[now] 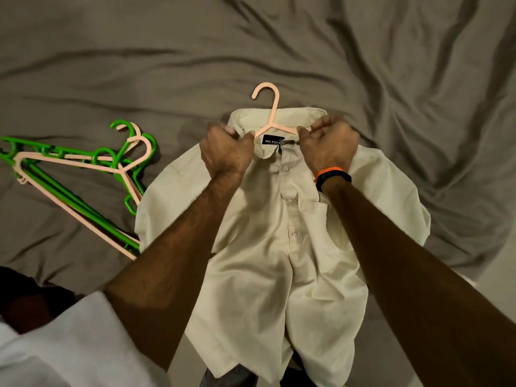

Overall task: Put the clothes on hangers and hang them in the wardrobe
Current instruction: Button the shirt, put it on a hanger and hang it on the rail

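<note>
Left hand (224,152) hides hanger (275,113) arm under shirt (279,247).

Dim, warm indoor light; soft shadows in the creases of the wrinkled grey bedsheet (279,51); wide-angle bending at edges; slight softness throughout.

Almost the whole view is being taken up by a bed covered with a grey-brown sheet (279,37), which is being crossed by long creases and deeper folds, most heavily toward the upper right. Beyond the sheet's edge at the lower right, a strip of pale floor (480,277) is being shown. The scene is being lit dimly and evenly, with soft shadows being cast along the wrinkles.
</note>
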